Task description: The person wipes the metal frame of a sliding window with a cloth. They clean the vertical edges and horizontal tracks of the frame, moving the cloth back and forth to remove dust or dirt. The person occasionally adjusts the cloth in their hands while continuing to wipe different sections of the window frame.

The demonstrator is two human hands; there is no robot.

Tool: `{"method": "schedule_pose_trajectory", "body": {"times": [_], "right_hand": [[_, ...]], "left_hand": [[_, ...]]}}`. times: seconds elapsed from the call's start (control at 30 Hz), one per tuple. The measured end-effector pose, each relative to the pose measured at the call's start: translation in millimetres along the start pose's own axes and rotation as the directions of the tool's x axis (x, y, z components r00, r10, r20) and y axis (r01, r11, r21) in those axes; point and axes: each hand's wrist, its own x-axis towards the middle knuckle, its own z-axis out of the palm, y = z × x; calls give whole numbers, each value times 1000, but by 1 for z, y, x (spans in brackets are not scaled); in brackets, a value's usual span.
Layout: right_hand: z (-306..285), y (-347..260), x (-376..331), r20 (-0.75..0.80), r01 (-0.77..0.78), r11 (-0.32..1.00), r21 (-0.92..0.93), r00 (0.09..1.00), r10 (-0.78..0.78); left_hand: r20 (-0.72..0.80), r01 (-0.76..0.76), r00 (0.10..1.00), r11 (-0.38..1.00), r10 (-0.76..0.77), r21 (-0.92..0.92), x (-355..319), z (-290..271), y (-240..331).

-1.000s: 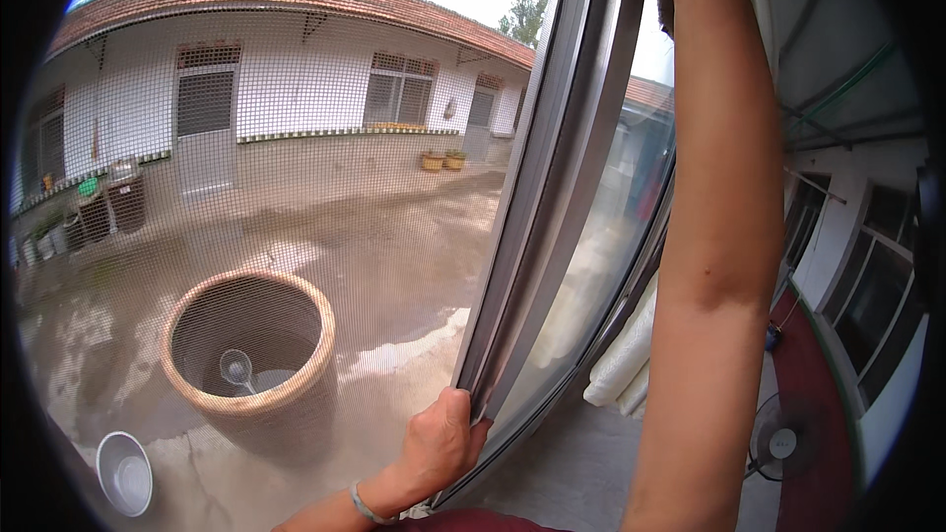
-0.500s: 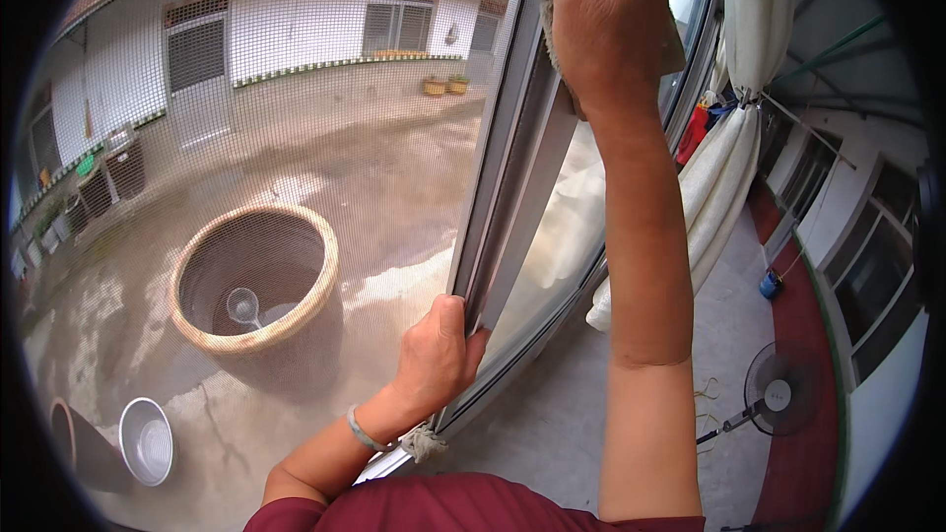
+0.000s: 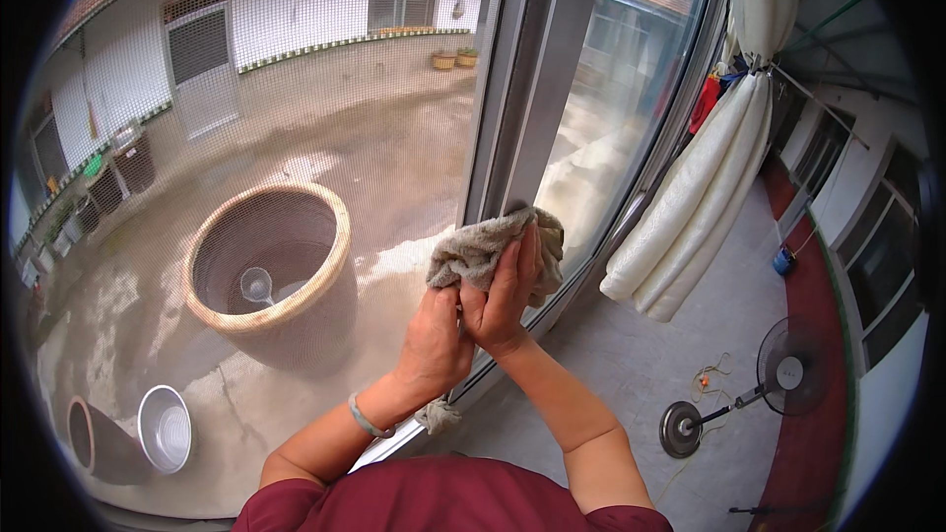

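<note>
A grey-brown cleaning cloth [image 3: 483,248] is bunched against the lower part of the metal window frame [image 3: 527,89]. My right hand [image 3: 505,300] is closed on this cloth and presses it to the frame. Just to its left, my left hand [image 3: 434,335] is closed around the frame's edge, below the cloth and touching my right hand; its fingertips are partly hidden. A mesh screen [image 3: 394,118] covers the view on the left of the frame, and a glass pane [image 3: 616,99] lies to the right. A second rag [image 3: 439,416] rests on the sill below my left wrist.
Beyond the screen stand a large clay vat [image 3: 345,227] with a ladle [image 3: 256,284] inside, a metal basin [image 3: 166,429] and a smaller pot [image 3: 108,443]. On the right, a tied white curtain [image 3: 690,197] hangs near a standing fan [image 3: 788,371] and a cord [image 3: 705,384].
My right hand has come down the frame with the cloth, from the top of the view to beside my left hand. The left hand has stayed low on the frame.
</note>
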Motion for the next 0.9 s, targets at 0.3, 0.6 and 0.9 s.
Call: {"method": "schedule_pose_trajectory", "body": {"times": [0.3,0.6,0.9], "right_hand": [[4,-15,-125,92,-100,995,-6,991,100],[-3,1,61,-55,33,998,54,998,-30],[-6,38,202,-137,285,872,-398,921,-364]], "left_hand": [[530,379,795,924,-295,-53,-103,-39,-21],[629,552,651,834,-424,-10,-115,-49,-23],[711,656,542,754,-447,-26,-132,-28,-52]]}}
